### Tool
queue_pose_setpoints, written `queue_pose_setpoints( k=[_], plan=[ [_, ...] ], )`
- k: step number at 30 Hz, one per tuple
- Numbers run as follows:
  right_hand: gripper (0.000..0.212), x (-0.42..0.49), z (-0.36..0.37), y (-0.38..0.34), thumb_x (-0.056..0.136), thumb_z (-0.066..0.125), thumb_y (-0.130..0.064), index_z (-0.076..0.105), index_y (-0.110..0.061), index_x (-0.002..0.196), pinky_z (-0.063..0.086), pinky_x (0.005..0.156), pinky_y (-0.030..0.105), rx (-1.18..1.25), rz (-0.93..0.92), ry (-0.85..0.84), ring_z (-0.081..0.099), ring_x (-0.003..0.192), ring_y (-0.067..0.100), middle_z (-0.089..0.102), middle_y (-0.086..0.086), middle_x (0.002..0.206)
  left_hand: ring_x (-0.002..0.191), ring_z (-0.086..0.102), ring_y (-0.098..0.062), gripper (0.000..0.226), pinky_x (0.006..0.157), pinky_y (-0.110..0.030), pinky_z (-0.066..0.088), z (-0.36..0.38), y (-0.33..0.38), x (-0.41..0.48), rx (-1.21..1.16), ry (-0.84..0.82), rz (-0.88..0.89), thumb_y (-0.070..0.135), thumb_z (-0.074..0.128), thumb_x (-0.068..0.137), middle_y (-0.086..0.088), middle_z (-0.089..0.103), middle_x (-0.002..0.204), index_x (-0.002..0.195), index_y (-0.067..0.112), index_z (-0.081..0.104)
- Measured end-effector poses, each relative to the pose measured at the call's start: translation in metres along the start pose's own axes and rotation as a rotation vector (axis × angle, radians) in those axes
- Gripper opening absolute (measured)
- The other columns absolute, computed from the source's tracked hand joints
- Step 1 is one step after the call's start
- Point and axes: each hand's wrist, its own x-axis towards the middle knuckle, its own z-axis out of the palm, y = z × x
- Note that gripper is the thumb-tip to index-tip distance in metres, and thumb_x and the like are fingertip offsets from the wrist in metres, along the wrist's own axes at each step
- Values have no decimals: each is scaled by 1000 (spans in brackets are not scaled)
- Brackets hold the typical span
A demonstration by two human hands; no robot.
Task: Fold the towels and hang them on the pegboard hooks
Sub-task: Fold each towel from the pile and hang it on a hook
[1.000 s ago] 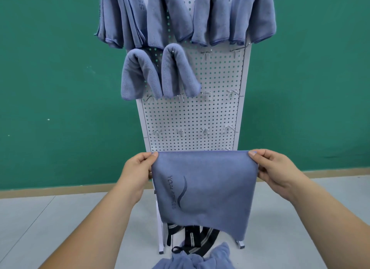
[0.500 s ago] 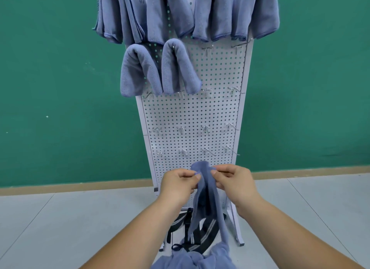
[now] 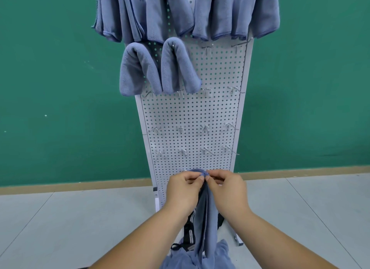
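Green-wall backdrop [image 3: 60,88], towel [image 3: 206,218] corners newly together

top-row towels [image 3: 186,12] run past the upper edge — the towel pile [image 3: 198,258] past the lower edge.

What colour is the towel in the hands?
The towel is greyish blue; the head view shows it best.

Bare indoor room set up as a plain work or display space. A freestanding white pegboard [image 3: 192,112] carries metal hooks [image 3: 205,128] and folded blue towels [image 3: 138,68]; behind it, a plain green wall [image 3: 60,78]; beneath it, grey floor tiles [image 3: 70,224].
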Motion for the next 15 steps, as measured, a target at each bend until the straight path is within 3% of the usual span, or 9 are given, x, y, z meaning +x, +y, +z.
queue_pose_setpoints(
  k=[2,5,8,12,15],
  plan=[
    [26,-3,1,-2,89,76,-16,72,-41,89,46,65,3,-51,-44,-6,67,78,-12,72,-21,86,94,77,-16,20,95,-44,60,2,0,-1,-2,5,13,16,69,96,6,81,92,89,28,84],
    [22,-3,1,0,83,82,-18,75,-36,94,49,68,6,-88,-69,-2,66,79,-9,71,-18,89,91,75,-19,26,93,-46,60,5,4,-2,-9,-13,2,15,62,98,2,80,90,87,27,84],
    [14,7,-5,5,87,80,-18,77,-29,93,51,68,10,-144,-67,16,66,77,-5,74,-18,82,90,77,-16,24,90,-36,60,1,10,-3,-25,-83,11,10,62,98,1,80,92,95,23,82],
    [11,20,-15,7,94,74,-17,77,-28,96,43,65,1,-150,-64,8,64,80,-9,74,-19,83,79,64,-4,21,78,-18,48,-21,3,10,551,-9,217,18,71,92,9,63,102,106,34,71],
    [10,28,-24,6,95,73,-19,77,-28,97,42,65,0,-154,-66,5,65,77,-7,74,-19,86,90,60,-11,12,85,-30,51,-35,-1,16,903,-56,236,35,70,95,6,52,110,107,32,72]
  ],
)
